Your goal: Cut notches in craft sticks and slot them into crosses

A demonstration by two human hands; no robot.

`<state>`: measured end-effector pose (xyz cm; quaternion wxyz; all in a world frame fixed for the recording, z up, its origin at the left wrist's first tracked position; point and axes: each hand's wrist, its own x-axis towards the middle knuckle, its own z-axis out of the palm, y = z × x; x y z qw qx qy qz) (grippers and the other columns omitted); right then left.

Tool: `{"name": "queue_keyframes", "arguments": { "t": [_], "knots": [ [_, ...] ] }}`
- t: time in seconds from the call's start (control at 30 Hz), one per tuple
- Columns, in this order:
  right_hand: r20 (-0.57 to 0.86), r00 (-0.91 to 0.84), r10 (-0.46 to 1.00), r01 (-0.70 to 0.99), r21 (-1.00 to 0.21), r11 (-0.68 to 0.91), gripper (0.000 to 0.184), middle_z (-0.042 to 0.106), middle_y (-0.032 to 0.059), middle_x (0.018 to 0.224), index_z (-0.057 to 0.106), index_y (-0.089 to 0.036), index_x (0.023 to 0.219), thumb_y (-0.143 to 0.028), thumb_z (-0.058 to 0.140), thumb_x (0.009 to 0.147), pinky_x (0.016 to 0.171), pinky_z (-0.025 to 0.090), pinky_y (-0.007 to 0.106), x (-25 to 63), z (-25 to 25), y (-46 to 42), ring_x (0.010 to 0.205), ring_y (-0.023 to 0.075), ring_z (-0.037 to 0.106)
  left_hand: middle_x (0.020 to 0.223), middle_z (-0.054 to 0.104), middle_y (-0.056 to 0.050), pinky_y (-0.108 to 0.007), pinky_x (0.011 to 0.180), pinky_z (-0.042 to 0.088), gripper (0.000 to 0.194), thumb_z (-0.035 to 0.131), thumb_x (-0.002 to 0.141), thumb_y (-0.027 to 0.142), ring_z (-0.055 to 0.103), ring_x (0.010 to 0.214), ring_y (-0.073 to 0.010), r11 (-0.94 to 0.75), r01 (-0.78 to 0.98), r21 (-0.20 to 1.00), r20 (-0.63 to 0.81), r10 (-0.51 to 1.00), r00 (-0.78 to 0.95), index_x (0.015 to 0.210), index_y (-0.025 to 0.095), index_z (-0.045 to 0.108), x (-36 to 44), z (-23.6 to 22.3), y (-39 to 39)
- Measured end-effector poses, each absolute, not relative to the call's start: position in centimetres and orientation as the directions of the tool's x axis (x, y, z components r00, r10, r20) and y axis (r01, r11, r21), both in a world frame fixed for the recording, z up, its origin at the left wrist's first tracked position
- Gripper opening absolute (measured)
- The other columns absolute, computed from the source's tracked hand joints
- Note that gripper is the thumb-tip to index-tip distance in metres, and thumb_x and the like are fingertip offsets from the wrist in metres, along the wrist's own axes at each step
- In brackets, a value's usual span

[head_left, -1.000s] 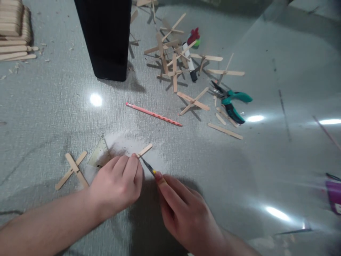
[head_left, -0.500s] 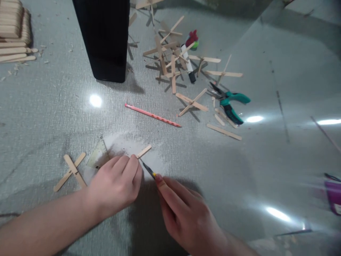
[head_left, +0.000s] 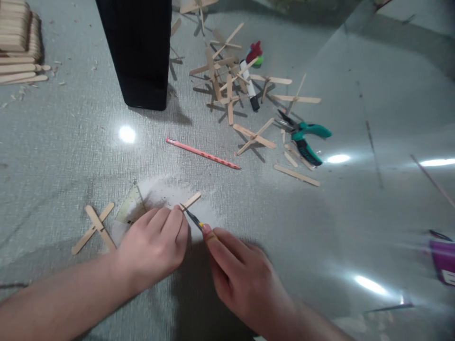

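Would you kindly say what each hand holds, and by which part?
Left hand: a wooden stick, behind its exposed end; right hand: a slim tool, by its handle.

Pink pencil [head_left: 203,154], teal-handled pliers [head_left: 299,136]

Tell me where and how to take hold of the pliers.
Best, I'd judge, across both handles of the pliers, coming from the picture's right: the handles splay open that way, while the jaws point up-left and sticks lie left of the lower handle.
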<state>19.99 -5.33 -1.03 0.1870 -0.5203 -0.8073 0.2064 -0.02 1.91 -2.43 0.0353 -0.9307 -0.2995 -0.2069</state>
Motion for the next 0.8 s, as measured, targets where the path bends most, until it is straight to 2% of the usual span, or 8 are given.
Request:
{"name": "queue_keyframes", "arguments": {
  "t": [0.3,0.5,0.8],
  "knots": [
    [0.096,-0.372,0.923,0.774,-0.517,0.366,0.047,0.074,0.0149,0.107,0.056,-0.010,0.137,-0.002,0.045,0.092,0.072,0.067,0.032,20.5,-1.5,-7.0,0.086,0.0209,0.075,0.066,0.062,-0.005,-0.031,0.046,0.047,0.021,0.043,0.092,-0.001,0.054,0.054,-0.0177,-0.795,0.606,0.032,0.403,0.565,0.720,0.087,0.008,0.062,0.2,-2.6,1.7],
    [0.115,-0.365,0.924,0.768,-0.523,0.369,0.048,0.075,0.0152,0.105,0.055,-0.011,0.138,-0.003,0.045,0.092,0.071,0.068,0.032,20.5,-1.7,-7.0,0.085,0.0213,0.076,0.078,0.069,-0.010,-0.031,0.052,0.053,0.019,0.047,0.093,0.000,0.058,0.060,-0.0174,-0.814,0.581,0.012,0.464,0.519,0.718,0.100,0.001,0.064,0.1,-2.6,1.6],
    [0.127,-0.381,0.916,0.743,-0.548,0.385,0.044,0.075,0.0167,0.107,0.060,-0.010,0.131,-0.001,0.045,0.091,0.071,0.068,0.030,20.4,-1.8,-6.2,0.085,0.0209,0.076,0.068,0.062,-0.003,-0.029,0.052,0.052,0.024,0.043,0.094,0.000,0.056,0.057,-0.0159,-0.765,0.628,0.145,0.391,0.627,0.674,0.088,0.008,0.065,0.3,-2.8,1.6]
  ]
}}
